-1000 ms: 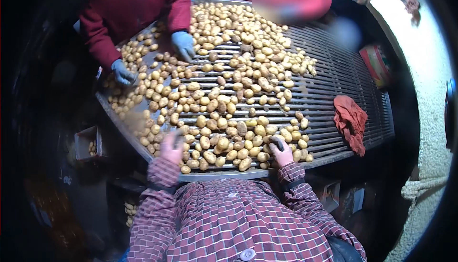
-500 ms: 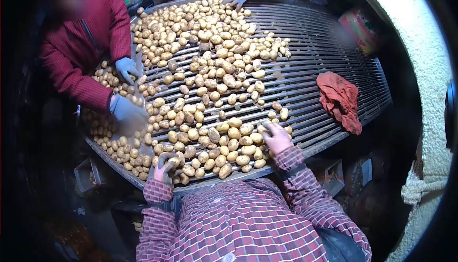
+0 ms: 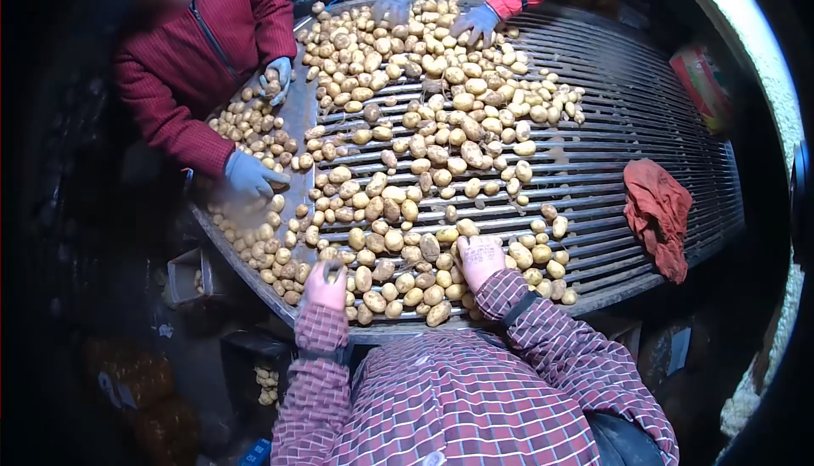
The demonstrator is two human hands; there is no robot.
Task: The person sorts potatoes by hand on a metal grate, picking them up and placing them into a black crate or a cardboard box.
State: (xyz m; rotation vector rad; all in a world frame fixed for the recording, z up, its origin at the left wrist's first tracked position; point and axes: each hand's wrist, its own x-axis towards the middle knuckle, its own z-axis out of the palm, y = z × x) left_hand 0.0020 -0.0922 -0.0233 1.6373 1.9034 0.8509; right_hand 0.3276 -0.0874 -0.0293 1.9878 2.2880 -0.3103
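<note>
Many yellowish, partly soil-coated potatoes lie over a sorting table of parallel metal bars. At the near edge, my left hand is curled among the potatoes; a dark patch shows at its fingers, and what it holds, if anything, I cannot make out. My right hand rests back-up on the potatoes at the near middle. Its fingertips point down between them and are hidden. Several potatoes touch it on both sides.
A red cloth lies on the bars at the right. On the left, a person in a maroon jacket works with gloved hands, one holding a potato. Across the table, another person's blue-gloved hands touch potatoes. A carton stands below left.
My right hand has moved left and in among the potatoes. My left hand has shifted and turned. The view has swung left; the maroon-jacketed person's far hand has picked up a potato.
</note>
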